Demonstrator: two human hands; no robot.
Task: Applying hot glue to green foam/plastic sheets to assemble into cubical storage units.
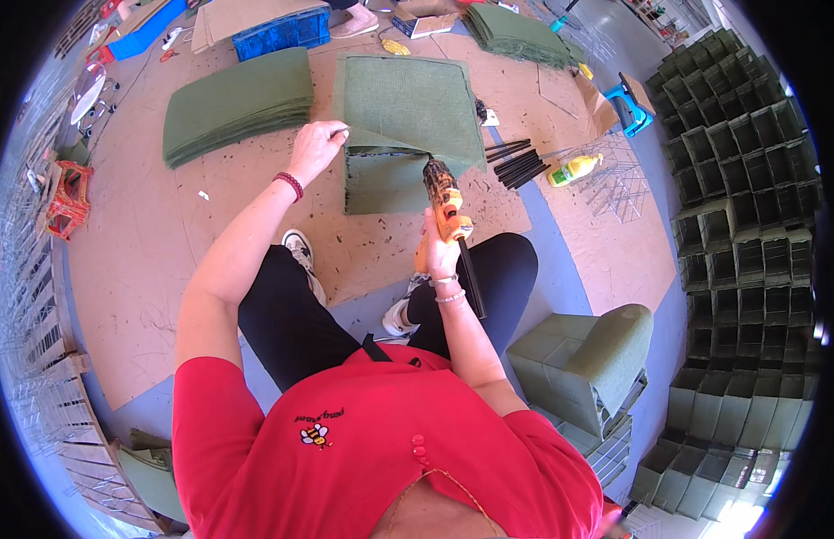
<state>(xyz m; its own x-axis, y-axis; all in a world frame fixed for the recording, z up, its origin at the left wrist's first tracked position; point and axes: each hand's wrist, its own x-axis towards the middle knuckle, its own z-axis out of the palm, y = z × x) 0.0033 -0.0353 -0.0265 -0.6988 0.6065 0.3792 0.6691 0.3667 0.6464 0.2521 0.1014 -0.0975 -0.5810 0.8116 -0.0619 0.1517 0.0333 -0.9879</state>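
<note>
- On the brown floor paper (pixel 210 234), directly ahead of the wearer's feet, I locate the green mesh-textured sheet (pixel 408 94); its near part shows a raised flap above a lower green panel (pixel 376 190).
- Left hand (pixel 316 151): fingers closed in a pinch on the flap's left corner, lifting it clear of the panel.
- Right hand (pixel 442 251): wrapped around the handle of an orange hot-glue gun (pixel 448 205), a black stick (pixel 472 278) protruding from its rear. Nozzle sits at the flap's right end; I cannot tell whether it touches.
- Handling, sheet: I judge it light, thin and semi-stiff, since the flap holds a shallow slope from one corner. It would likely crease or sag if held mid-span. I rate slip as low, given the coarse weave.
- Recommended hold, sheet: thumb and fingertip at the outer corner, well away from the dark line along the flap's edge, which I take for adhesive.
- Handling, gun: I judge it rigid and heavier than the sheet, with a hot tip. Grip by the handle only; avoid the blackened front.
- Nearby: black glue sticks (pixel 520 166) lie right of the sheet, a yellow bottle (pixel 576 170) just beyond; a stack of green sheets (pixel 237 112) lies left.
</note>
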